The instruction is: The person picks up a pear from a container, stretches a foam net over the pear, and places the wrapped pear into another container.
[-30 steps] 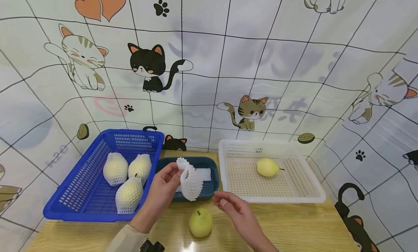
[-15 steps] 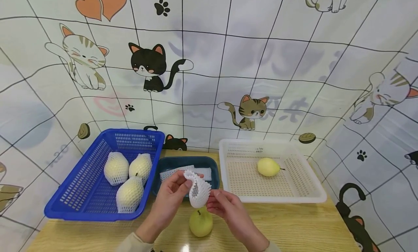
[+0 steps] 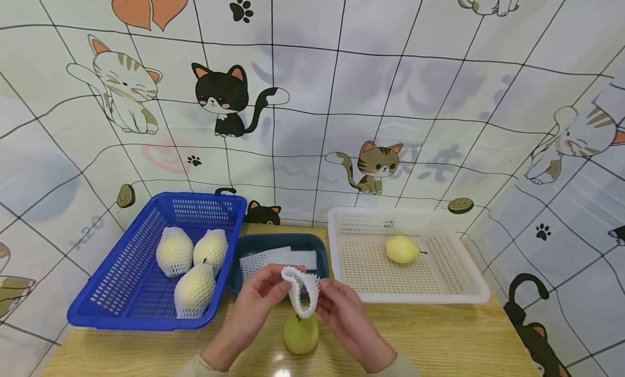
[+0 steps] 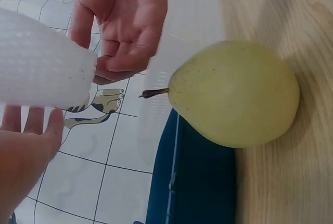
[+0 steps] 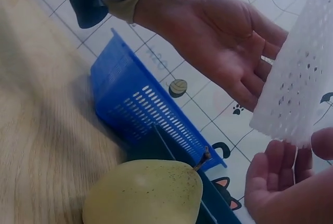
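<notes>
white foam net, pinched by left hand and right hand, partly hides a pear.

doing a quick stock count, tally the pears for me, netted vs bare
Netted pears: 3, in the blue basket
Bare pears: 2, one on the table, one in the white basket
Total pears: 5

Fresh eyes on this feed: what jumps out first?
Probably the white foam mesh sleeve held between the left hand and right hand, higher than the bare yellow-green pear on the pale wooden table. Then the bright blue plastic basket at left, holding three pears in white foam mesh.
</notes>
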The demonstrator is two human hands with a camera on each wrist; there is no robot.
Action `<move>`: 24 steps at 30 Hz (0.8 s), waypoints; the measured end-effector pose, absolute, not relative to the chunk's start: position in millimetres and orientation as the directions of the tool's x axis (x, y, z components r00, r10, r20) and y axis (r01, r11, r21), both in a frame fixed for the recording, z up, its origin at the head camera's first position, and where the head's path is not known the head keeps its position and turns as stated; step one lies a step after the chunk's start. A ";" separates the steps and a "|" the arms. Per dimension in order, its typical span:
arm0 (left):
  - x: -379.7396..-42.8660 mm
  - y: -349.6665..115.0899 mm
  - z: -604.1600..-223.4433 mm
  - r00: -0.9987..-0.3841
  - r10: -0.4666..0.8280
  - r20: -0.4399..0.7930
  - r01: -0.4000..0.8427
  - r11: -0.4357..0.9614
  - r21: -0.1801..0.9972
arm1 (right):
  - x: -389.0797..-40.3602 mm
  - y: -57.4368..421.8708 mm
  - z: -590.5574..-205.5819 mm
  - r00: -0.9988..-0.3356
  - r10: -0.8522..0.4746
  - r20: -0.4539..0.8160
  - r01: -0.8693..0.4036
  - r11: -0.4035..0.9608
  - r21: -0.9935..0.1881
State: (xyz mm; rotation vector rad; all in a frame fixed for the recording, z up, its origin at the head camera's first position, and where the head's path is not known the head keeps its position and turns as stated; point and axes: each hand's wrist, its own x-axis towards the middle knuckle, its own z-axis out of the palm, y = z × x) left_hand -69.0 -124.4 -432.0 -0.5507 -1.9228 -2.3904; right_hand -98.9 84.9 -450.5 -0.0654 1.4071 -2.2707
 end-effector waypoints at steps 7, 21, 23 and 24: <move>-65.8 -123.0 -437.9 -0.939 0.220 0.265 0.225 -0.189 0.956 | -103.3 86.4 -456.2 -0.884 -0.427 -0.190 0.398 -0.475 -0.785; -65.7 -108.0 -461.9 -0.978 0.164 -0.129 -0.166 -0.235 0.958 | -104.9 91.0 -462.5 -0.773 -0.634 0.029 0.446 -0.574 -0.687; -66.7 -108.1 -462.7 -0.976 0.177 -0.130 -0.169 -0.224 0.960 | -105.0 91.5 -463.9 -0.758 -0.650 0.052 0.449 -0.578 -0.681; -67.0 -108.4 -462.2 -0.976 0.171 -0.132 -0.168 -0.211 0.963 | -104.9 91.4 -464.5 -0.753 -0.655 0.058 0.449 -0.577 -0.682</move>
